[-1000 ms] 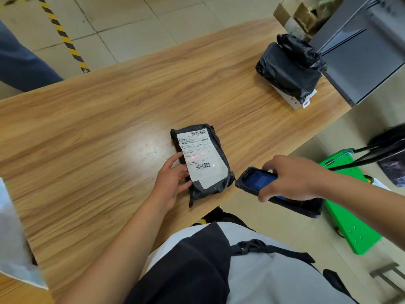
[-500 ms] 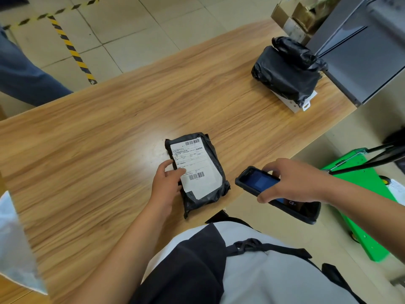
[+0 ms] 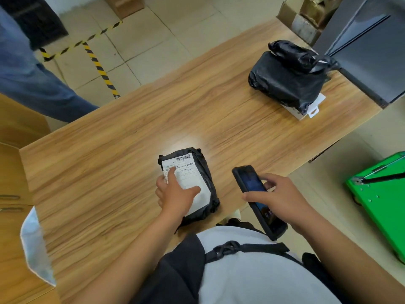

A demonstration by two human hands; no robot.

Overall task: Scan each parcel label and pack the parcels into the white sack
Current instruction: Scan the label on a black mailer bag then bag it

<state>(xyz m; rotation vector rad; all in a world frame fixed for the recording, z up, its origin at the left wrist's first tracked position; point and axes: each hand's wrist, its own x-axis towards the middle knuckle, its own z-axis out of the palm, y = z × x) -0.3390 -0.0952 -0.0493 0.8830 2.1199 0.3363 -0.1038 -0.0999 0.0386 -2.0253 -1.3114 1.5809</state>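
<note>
Parcel depot: labelled parcel [image 3: 192, 172], hazard tape [image 3: 102, 73]

bright, even light; glare patch on the table [image 3: 186, 143] (wide-angle bending at edges), slight blur.
</note>
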